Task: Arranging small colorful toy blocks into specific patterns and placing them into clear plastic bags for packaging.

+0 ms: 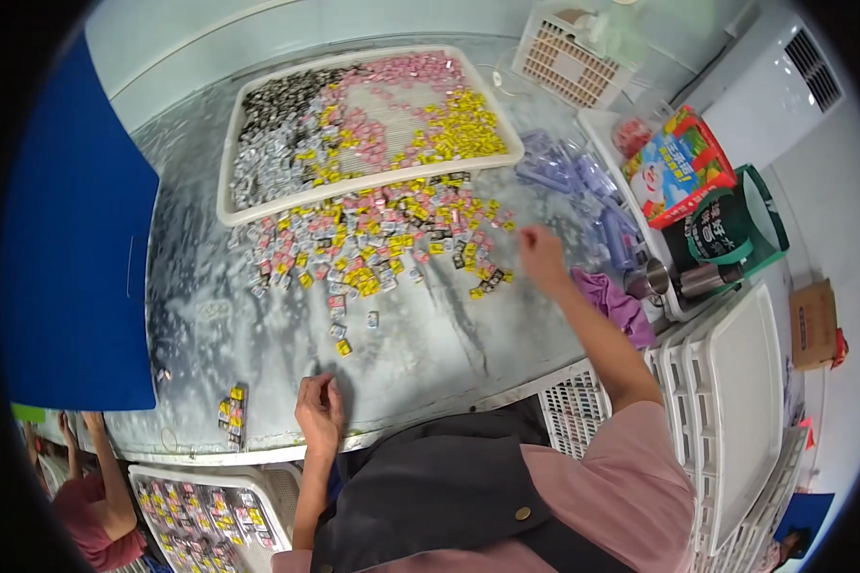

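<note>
Close to the table's front edge is my left hand (318, 411), its fingers curled together; what they hold, if anything, is too small to make out. Beyond it a few small wrapped pieces lie in a short line, the nearest a yellow one (344, 349). My right hand (542, 256) hovers at the right end of a loose pile of small pink, yellow, black and silver wrapped pieces (363, 244). Its fingers are bent in and partly hidden, so their contents do not show. Behind the pile stands a white tray (373, 185) holding more such pieces, grouped by colour.
Clear-purple plastic packaging (583, 181) and a purple cloth (613, 306) lie at the right, beside a metal cup (648, 279). A small cluster of pieces (231, 417) sits at the front left. White trays (736, 382) are stacked right; another person (96, 506) works lower left.
</note>
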